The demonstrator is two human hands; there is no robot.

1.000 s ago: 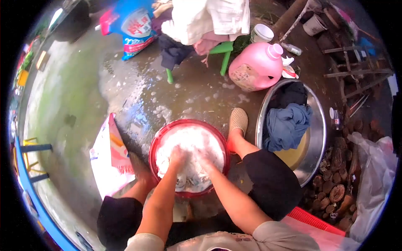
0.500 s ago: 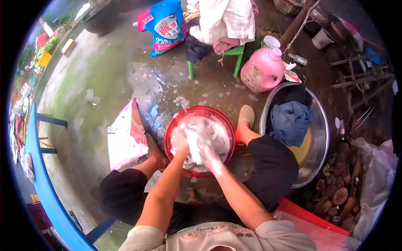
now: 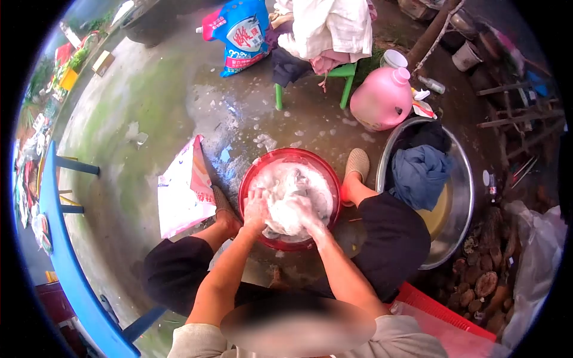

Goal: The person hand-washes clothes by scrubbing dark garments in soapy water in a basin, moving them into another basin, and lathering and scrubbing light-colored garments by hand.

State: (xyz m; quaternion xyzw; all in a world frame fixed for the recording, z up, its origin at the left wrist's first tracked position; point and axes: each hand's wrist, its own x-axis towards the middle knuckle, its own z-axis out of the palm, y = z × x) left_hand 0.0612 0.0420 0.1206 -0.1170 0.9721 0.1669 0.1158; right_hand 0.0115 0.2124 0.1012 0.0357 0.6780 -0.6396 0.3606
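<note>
A red basin stands on the ground between my feet, full of white suds. In it lies a soapy, whitish cloth; foam hides much of its shape. My left hand rests at the basin's left side, its fingers stretched out and apart on the suds, beside the cloth. Coated with foam, my right hand is closed on the cloth near the middle of the basin. Its fingertips are partly hidden by suds.
A metal tub with dark and blue clothes sits at right. Ahead are a green stool piled with clothes, a pink jug and a blue detergent bag. A white-pink bag lies left, near a blue bench.
My left hand has shifted left off the cloth and its fingers have spread. My right hand stays with the cloth, which has moved slightly. The whole view has shifted a little.
</note>
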